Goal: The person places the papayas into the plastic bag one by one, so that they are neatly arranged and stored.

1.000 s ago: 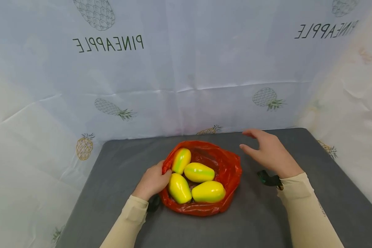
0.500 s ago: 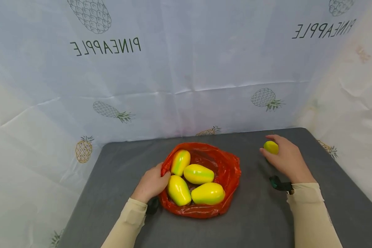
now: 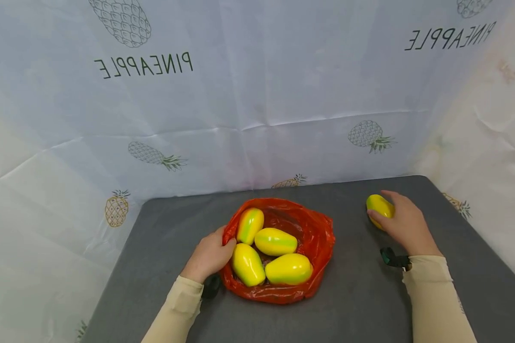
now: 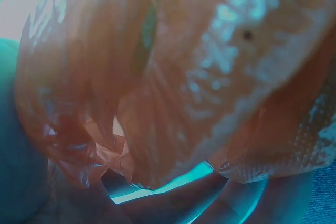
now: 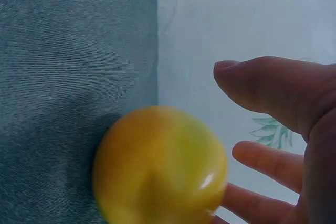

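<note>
My left hand (image 3: 209, 255) grips the left rim of a red plastic bag (image 3: 319, 238), whose mouth is spread wide. Inside lie several glossy yellow-green mangoes (image 3: 276, 241). Over at the right, another mango (image 3: 378, 208) is on the table, beside my right hand (image 3: 405, 221). From the right wrist, the thumb (image 5: 262, 82) stands clear of that mango (image 5: 160, 166), and the other fingers are spread, partly behind the fruit. Crumpled bag plastic (image 4: 173, 87) fills the left wrist view, with fingers curled below it.
A dark grey table (image 3: 343, 309) bears everything. Behind it hangs a white cloth (image 3: 283, 95) printed with pineapples, and similar cloth walls stand at both sides. A dark strap (image 3: 392, 258) is on the right wrist.
My right hand has moved right and a little nearer from beside the bag. A mango unseen a second ago now shows at its fingers. The left hand stays on the bag.
</note>
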The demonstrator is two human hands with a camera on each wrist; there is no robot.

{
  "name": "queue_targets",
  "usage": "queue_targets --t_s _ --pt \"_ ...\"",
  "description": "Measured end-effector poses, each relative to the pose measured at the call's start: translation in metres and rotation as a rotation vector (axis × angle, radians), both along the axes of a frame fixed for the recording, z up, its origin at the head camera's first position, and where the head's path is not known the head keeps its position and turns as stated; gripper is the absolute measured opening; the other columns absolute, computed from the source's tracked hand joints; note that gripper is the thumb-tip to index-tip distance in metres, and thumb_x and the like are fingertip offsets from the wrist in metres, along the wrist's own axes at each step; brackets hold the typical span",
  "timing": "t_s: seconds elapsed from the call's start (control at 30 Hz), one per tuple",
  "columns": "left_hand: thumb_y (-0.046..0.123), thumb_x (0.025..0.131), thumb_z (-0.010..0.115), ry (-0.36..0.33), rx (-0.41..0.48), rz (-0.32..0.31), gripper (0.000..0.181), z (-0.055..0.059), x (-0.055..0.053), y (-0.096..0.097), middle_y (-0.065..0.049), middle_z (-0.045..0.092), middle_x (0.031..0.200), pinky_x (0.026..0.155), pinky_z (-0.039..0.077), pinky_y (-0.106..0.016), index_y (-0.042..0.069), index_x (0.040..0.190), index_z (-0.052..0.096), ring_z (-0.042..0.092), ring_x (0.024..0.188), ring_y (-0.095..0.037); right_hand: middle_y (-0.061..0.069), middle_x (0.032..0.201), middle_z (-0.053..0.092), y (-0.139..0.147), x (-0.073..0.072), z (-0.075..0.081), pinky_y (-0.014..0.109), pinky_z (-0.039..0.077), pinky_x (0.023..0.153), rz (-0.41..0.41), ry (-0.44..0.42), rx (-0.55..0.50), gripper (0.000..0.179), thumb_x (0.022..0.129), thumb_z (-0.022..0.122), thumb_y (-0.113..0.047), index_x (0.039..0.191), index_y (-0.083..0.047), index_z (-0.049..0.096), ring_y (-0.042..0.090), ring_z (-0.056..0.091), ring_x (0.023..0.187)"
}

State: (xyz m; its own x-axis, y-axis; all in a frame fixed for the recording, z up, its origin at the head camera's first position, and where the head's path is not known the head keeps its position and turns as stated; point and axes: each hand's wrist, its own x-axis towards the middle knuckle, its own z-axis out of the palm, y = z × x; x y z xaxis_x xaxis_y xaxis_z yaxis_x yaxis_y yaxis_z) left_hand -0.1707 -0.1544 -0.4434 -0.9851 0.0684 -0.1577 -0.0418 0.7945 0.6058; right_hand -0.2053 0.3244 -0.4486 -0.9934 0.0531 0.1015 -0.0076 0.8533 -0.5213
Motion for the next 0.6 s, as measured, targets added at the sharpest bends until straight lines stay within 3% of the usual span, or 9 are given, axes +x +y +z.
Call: queue_targets --t_s 0.23,0.6 --pt "0.032 0.108 0.059 0.000 0.001 -0.021 0.045 0.007 0.002 0.003 -0.013 0.075 0.122 0.090 0.061 -0.049 0.005 0.143 0.062 0.068 0.092 -0.024 0.043 0.153 0.044 0.004 -0.001 -0.008 0.071 0.049 0.093 -0.003 -0.035 -0.009 0.088 0.104 0.067 -0.050 0.163 0.007 0.035 0.057 0.051 0.124" --pt "0.032 0.108 0.058 -0.009 -0.007 -0.010 0.050 0.007 0.003 0.002 -0.014 0.075 0.126 0.091 0.061 -0.048 0.004 0.148 0.059 0.069 0.092 -0.024 0.043 0.154 0.043 0.007 -0.006 -0.014 0.074 0.048 0.097 -0.015 -0.066 0.000 0.094 0.102 0.067 -0.057 0.164 0.005 0.033 0.058 0.050 0.125"
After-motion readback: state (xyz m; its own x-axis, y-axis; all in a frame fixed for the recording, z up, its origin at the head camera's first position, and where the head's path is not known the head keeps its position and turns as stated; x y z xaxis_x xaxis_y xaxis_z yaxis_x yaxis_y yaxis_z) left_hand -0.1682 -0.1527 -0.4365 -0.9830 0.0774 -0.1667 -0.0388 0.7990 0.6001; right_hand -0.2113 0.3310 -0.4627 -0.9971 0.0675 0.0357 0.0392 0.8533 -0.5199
